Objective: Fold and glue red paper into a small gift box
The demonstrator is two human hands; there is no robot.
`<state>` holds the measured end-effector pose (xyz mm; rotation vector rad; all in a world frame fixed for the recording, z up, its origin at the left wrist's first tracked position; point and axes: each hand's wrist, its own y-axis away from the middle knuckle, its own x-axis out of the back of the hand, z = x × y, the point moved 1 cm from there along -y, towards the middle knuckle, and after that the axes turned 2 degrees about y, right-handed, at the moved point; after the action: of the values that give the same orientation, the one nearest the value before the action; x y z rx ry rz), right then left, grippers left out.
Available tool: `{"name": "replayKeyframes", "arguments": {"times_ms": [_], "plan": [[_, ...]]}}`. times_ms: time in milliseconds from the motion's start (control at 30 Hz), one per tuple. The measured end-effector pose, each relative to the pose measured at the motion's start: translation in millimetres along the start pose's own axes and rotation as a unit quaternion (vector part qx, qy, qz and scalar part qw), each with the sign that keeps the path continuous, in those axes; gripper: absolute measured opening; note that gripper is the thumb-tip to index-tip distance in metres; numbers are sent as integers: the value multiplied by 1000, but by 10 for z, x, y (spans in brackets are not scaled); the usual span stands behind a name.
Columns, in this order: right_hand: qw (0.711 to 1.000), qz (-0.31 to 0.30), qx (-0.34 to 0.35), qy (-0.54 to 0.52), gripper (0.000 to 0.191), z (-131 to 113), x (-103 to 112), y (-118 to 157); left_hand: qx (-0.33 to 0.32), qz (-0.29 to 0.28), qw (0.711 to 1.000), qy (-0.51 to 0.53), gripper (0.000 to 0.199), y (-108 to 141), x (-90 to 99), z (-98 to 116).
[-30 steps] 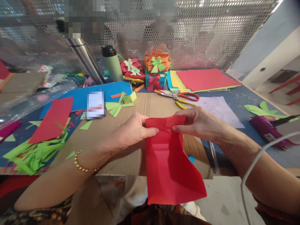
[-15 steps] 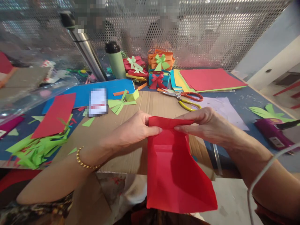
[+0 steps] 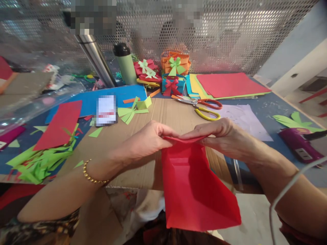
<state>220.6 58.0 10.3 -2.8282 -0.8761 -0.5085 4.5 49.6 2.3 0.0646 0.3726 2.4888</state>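
Note:
A folded red paper sheet [image 3: 194, 190] with creases and raised sides hangs from both hands over the table's front edge. My left hand [image 3: 150, 136] pinches its upper left edge, thumb below and fingers on top. On the upper right, my right hand [image 3: 219, 136] grips the same edge, its fingers pressing the top flap down toward me. The thumbs are mostly hidden under that flap. Beneath the hands lies a brown cardboard sheet [image 3: 133, 143]. Just beyond them rest scissors [image 3: 190, 101] with one orange and one yellow handle.
Green paper strips [image 3: 46, 161] and a red paper piece [image 3: 60, 126] lie left. Behind stand a green bottle [image 3: 125, 64], a steel flask [image 3: 95, 59] and a teal paper box [image 3: 173, 85]. Right are stacked coloured sheets [image 3: 232, 85], a purple glue gun [image 3: 297, 144] and a white cord [image 3: 283, 187].
The top flap of the red paper has been bent over toward me, and my fingers have come closer together along it. The paper's lower end has shifted slightly right.

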Motion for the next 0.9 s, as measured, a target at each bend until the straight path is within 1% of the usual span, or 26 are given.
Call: {"name": "replayKeyframes", "arguments": {"times_ms": [100,167,200,267,367,467,533,700,900], "plan": [[1000,6,2,-2,21,17,-10,1,-4,7,999,34,38,-5,-12,0],[1000,5,2,-4,21,21,-18,6,-1,13,999,40,46,3,-16,0],[1000,5,-1,-3,22,20,-21,9,2,17,999,34,48,9,-16,-2],[1000,7,-10,2,24,20,-27,14,1,30,1000,4,42,20,-8,-14],[1000,12,-19,2,31,32,-35,14,-26,57,997,-42,28,25,6,-37],[1000,18,-13,11,38,44,-40,8,-54,52,996,-50,21,10,8,-50],[1000,19,-10,21,39,45,-42,3,-60,41,997,-39,18,-4,8,-47],[999,28,-12,44,37,31,-44,-12,-37,40,999,0,18,-32,27,-23],[997,40,5,69,43,33,-60,-41,-33,45,998,-19,17,-44,19,-24]]}}
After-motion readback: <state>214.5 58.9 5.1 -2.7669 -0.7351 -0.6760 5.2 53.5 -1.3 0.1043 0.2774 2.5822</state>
